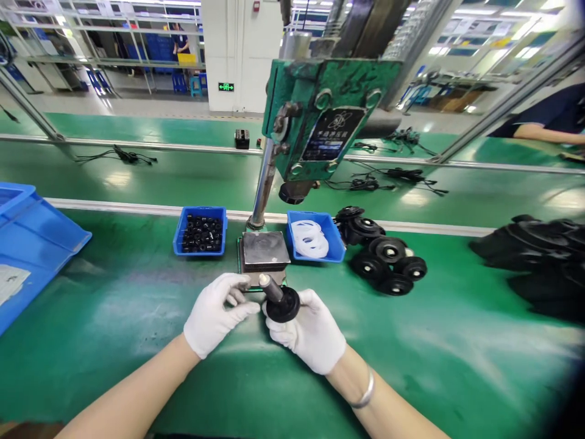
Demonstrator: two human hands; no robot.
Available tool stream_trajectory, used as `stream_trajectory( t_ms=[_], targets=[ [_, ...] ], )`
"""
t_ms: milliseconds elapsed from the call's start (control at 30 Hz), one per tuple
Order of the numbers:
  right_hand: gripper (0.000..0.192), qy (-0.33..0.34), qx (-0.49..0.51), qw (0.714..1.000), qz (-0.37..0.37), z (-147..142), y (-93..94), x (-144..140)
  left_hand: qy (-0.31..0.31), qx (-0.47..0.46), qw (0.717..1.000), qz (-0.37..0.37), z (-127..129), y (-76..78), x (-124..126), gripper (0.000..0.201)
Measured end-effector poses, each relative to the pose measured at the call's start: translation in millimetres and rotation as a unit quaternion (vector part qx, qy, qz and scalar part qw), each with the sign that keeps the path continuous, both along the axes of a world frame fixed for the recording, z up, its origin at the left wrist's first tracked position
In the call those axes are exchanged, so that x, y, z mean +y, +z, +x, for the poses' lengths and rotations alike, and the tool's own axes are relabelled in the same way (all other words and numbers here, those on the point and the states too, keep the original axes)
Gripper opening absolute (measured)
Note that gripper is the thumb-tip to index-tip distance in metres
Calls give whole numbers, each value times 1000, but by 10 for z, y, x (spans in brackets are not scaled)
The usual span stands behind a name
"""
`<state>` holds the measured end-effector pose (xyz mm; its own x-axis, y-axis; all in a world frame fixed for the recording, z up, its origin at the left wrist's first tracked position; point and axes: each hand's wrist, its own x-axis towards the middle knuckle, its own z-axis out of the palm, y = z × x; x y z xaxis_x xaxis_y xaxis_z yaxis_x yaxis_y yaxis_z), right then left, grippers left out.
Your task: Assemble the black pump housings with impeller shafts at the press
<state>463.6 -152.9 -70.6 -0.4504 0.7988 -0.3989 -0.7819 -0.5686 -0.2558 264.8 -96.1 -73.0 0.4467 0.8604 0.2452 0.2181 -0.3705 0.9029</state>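
Head view: I've got the right hand [315, 336] pinching the black disc [286, 306], grey shaft [273, 291] seemingly already seated, left hand [212, 317] spread just beside, black collars [202, 234] lying loose beyond the grip.

The black disc [289, 306] partly hides the right fingers [282, 334]; the left edge crops a large blue bin [48, 238].

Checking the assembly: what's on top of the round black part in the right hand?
A grey shaft, leaning left, with a pale tip. The underside of the black part faces away and can't be seen; nor can whatever the right hand covers.
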Motion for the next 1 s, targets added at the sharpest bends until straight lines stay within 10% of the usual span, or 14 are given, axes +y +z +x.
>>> stream_trajectory(
  t_ms=[200,1000],
  targets=[
    [36,66,-2,998,-10,-122,-45,-40,24,-65,974,216,96,15,-76,35],
    [38,98,53,993,24,-150,-182,-58,68,-108,977,174,73,86,-96,11]
  ],
)
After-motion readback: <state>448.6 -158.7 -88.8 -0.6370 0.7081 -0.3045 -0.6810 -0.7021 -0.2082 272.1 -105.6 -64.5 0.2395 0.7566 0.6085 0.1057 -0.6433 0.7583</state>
